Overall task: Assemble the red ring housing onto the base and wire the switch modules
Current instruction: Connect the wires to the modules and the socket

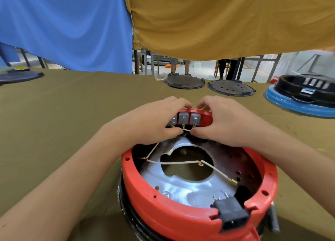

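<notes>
**Both hands working at the switch end of the red housing**

The red ring housing point(145, 191) is sitting open side up on a dark base point(126, 215) at the near edge of the olive-covered table point(54, 113), with a shiny metal plate point(181, 186) showing inside it. At its far rim a row of grey switch modules point(184, 118) is standing upright in a red panel point(204, 116), brass tabs pointing down. The left hand point(155, 121) is curling over the panel's left end, thumb and finger pinching a white wire point(186, 130) just below the modules. The right hand point(223, 121) is gripping the panel's right end, its thumb touching the same wire from the other side. More white wires point(174, 162) are lying loose across the plate (each ending in a small brass terminal). A black power socket point(232, 211) is sitting in a notch of the near rim.

Farther off, two dark round plates point(184, 82) are lying at the table's far edge, a black housing on a blue ring point(304, 93) is standing at the right, and blue point(63, 23) and mustard point(226, 19) cloths are hanging behind
</notes>
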`<state>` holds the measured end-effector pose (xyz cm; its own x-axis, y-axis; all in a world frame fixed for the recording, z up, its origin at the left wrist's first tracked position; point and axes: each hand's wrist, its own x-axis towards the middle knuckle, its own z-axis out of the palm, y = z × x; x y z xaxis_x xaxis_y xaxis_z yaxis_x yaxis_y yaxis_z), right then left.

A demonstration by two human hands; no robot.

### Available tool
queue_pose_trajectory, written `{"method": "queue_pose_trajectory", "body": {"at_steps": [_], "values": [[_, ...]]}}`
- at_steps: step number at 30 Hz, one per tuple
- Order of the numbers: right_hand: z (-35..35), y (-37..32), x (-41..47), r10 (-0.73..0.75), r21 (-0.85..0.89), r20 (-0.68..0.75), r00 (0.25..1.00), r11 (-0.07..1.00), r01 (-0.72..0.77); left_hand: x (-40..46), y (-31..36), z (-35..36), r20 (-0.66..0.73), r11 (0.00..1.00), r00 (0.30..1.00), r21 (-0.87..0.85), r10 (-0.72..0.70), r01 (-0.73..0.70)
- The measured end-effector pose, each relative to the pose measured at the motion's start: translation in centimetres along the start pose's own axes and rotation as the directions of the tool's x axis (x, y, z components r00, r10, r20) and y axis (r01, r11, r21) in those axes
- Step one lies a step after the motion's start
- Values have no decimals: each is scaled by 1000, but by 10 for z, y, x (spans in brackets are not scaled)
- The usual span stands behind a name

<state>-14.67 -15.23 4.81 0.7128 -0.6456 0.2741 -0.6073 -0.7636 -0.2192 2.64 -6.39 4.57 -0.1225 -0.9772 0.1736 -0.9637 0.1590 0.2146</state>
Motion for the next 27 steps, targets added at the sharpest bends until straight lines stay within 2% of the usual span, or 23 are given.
{"method": "queue_pose_trajectory", "body": {"at_steps": [4, 20, 27], "values": [[-1, -2, 0, -24, -43, 6, 1000, 999, 24, 3, -1, 1, -6, 999, 1000, 47, -18, 18], [-1, 0, 3, -77, -145, 21, 997, 986, 79, 4, 0, 0, -35, 998, 999, 54, -13, 15], [-1, 0, 0, -104, -86, 55, 993, 990, 108, -1, -2, -1, -117, 998, 991, 12, -59, 61]]}}
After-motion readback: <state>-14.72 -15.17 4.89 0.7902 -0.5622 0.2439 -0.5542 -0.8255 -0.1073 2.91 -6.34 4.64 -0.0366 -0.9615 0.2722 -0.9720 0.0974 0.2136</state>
